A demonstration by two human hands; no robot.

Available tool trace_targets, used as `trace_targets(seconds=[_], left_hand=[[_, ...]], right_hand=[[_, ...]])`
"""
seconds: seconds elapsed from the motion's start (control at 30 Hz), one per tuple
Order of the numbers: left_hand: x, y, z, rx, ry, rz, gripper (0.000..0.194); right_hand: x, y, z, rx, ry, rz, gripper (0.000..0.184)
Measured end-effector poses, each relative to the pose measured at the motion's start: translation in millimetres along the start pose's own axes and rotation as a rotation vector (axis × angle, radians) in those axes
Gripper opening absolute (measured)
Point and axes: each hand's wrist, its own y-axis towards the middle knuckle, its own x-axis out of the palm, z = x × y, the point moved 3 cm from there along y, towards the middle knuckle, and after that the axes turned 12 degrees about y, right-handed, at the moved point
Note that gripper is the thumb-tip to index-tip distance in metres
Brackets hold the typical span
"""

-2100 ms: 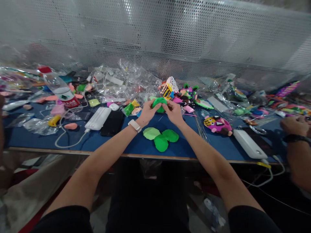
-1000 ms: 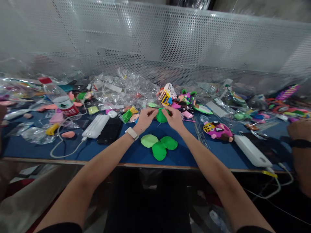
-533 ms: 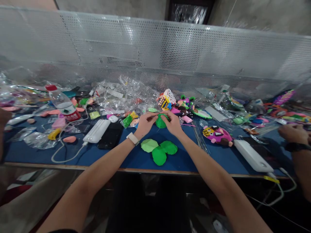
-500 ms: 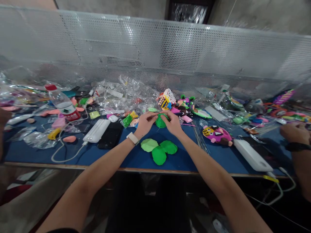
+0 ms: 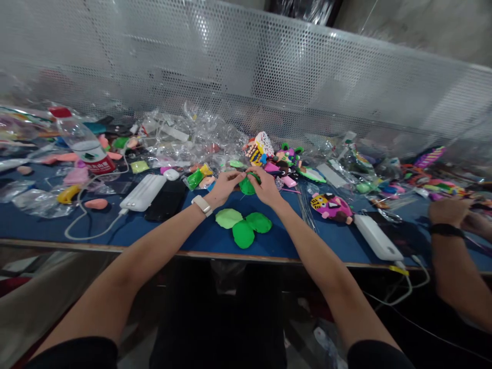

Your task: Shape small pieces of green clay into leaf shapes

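Both of my hands pinch a lump of green clay [image 5: 246, 185] just above the blue table [image 5: 184, 236]. My left hand [image 5: 225, 185], with a white watch on its wrist, grips the lump's left side. My right hand [image 5: 265, 186] grips its right side, fingers curled over the top. Three flattened green clay discs [image 5: 243, 226] lie overlapping on the table just in front of my hands.
A pink clay figure [image 5: 331, 206] and white power bank [image 5: 377, 237] lie to the right; another person's arm [image 5: 448, 241] works there. A second white power bank [image 5: 141, 191], black phone [image 5: 167, 200], water bottle [image 5: 82, 144] and crumpled plastic wrap [image 5: 192, 141] lie left and behind. A perforated metal screen [image 5: 246, 82] backs the table.
My hands keep kneading the green lump in place, which looks smaller and more folded than two seconds ago. The view has shifted slightly. The other person's arm at right has moved in closer.
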Motion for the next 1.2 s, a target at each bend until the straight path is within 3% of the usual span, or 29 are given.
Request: trace_targets(seconds=[0.17,0.27,0.33,0.43,0.53,0.67,0.87,0.97,1.1,1.2], left_hand=[[-2.2,2.8,-3.2,0.054,0.062,0.094,0.052],[-8.9,8.1,-5.5,0.128,0.110,0.217,0.050],[-13.3,10.5,-5.1,0.171,0.141,0.283,0.050],[-15.6,10.4,-2.8,0.158,0.102,0.290,0.052],[-12.2,6.5,0.6,0.114,0.005,0.193,0.055],[-11.4,3.5,3.8,0.131,0.086,0.134,0.058],[-17.8,8.4,3.3,0.239,0.263,0.204,0.056],[-15.6,6.9,2.1,0.216,0.209,0.221,0.057],[-9.2,3.0,-1.9,0.122,0.072,0.120,0.061],[-9.0,3.5,-3.8,0.135,0.161,0.063,0.062]], right_hand=[[-2.1,0.0,1.5,0.145,0.005,0.026,0.058],[1.1,-0.7,9.6,0.352,0.182,0.022,0.063],[3.6,-0.3,12.7,0.411,0.288,0.031,0.065],[5.3,1.3,12.0,0.391,0.328,0.052,0.067],[5.8,1.1,8.3,0.373,0.307,0.044,0.068],[4.8,-0.7,3.9,0.342,0.264,0.065,0.063],[6.4,-0.4,6.5,0.335,0.306,0.096,0.063],[5.1,-0.4,10.5,0.359,0.337,0.145,0.062],[0.6,-1.1,13.8,0.341,0.282,0.155,0.055],[-3.1,-0.8,12.5,0.245,0.162,0.129,0.048]])
